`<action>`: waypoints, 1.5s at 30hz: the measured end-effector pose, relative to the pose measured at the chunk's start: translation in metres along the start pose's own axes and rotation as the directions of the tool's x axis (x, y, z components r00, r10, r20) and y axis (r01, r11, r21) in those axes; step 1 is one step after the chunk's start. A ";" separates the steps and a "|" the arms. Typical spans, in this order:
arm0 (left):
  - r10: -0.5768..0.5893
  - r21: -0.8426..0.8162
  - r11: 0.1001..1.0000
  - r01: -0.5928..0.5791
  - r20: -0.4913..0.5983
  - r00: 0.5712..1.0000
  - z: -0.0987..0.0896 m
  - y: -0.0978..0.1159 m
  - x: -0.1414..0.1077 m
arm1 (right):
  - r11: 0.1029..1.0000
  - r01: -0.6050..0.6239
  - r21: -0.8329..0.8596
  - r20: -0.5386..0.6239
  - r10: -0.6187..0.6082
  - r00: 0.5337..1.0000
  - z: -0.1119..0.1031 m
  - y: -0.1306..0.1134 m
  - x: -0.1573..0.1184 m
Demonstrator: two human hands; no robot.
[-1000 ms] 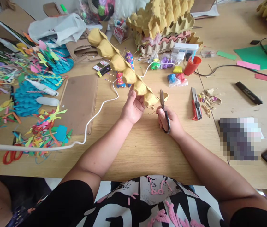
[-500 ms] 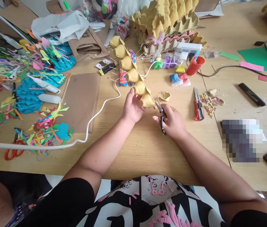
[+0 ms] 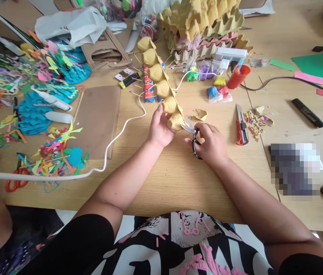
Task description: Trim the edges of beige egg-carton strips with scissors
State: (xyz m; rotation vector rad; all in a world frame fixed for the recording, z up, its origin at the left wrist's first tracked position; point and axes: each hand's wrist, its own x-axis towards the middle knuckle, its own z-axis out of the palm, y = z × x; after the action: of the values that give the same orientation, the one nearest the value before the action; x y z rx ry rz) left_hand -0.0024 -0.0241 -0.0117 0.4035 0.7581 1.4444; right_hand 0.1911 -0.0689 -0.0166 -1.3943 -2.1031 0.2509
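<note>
A long yellow egg-carton strip [image 3: 155, 72] with several cups slants up and away over the table. My left hand [image 3: 161, 128] grips its near end from below, thumb on the side. In my right hand [image 3: 209, 144] are small black-handled scissors [image 3: 191, 130], blades parted against the cup nearest me. A torn yellow carton scrap [image 3: 201, 114] lies just beyond the scissors. Behind the strip, partly covered by it, stands a red and blue figure [image 3: 148, 86] with pins sticking out.
Stacked egg trays [image 3: 198, 30] stand at the back. Right of my hands are a red cutter [image 3: 241, 128], carton shreds [image 3: 254, 122] and a red cup [image 3: 238, 76]. Colourful paper scraps [image 3: 52, 152], a cardboard piece [image 3: 97, 122] and a white cable [image 3: 115, 137] lie left. A person's arm shows lower left.
The scissors have turned, their blades now parted and pointing left over the end cup. The strip has tilted slightly, its far end shifting right and away. The view has shifted a little.
</note>
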 end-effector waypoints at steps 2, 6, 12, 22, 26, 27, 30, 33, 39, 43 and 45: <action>0.002 0.010 1.000 -0.002 -0.023 1.000 0.000 0.000 0.001 | 1.000 0.012 -0.015 -0.005 -0.012 1.000 0.000 -0.001 0.000; 0.005 -0.003 1.000 -0.005 -0.017 1.000 -0.001 0.001 0.001 | 0.999 0.020 -0.041 -0.008 -0.020 1.000 -0.001 -0.002 0.000; -0.012 0.002 1.000 0.012 -0.048 0.999 0.002 0.003 -0.001 | 0.999 0.007 -0.043 0.009 -0.006 1.000 -0.001 -0.002 0.001; -0.018 -0.028 0.999 0.016 -0.053 0.998 0.002 0.003 0.000 | 0.999 -0.033 -0.004 0.015 0.033 0.999 -0.001 0.002 0.003; 0.013 -0.045 0.999 -0.013 -0.012 1.000 0.000 0.002 0.001 | 0.999 -0.049 0.006 0.026 0.049 0.998 -0.001 0.002 0.004; 0.014 -0.047 0.999 -0.014 -0.006 1.000 0.000 0.002 0.001 | 0.999 -0.053 0.008 0.026 0.052 0.998 0.000 0.002 0.004; 0.005 -0.035 0.999 -0.006 -0.024 1.000 0.000 0.003 0.001 | 0.998 -0.064 0.016 0.020 0.064 0.998 0.000 0.002 0.004; 0.007 -0.032 0.999 -0.008 -0.039 0.999 0.000 0.003 0.001 | 0.997 -0.071 0.026 0.006 0.071 0.997 0.001 0.003 0.004; 0.021 -0.051 0.998 -0.023 -0.034 0.999 0.000 0.002 0.002 | 0.995 -0.075 0.058 -0.010 0.076 0.997 0.002 0.003 0.003; 0.027 -0.016 0.999 -0.027 -0.033 0.999 0.002 0.002 0.002 | 0.993 -0.097 0.069 -0.003 0.097 0.995 0.002 0.004 0.004; 0.029 0.003 1.000 -0.029 -0.041 0.999 0.003 0.002 0.001 | 0.992 -0.103 0.075 0.002 0.103 0.995 0.002 0.004 0.004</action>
State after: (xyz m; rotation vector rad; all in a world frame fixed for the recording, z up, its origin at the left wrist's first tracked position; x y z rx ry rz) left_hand -0.0021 -0.0222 -0.0084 0.3894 0.7895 1.4832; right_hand 0.1922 -0.0635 -0.0186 -1.4597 -2.0014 0.3657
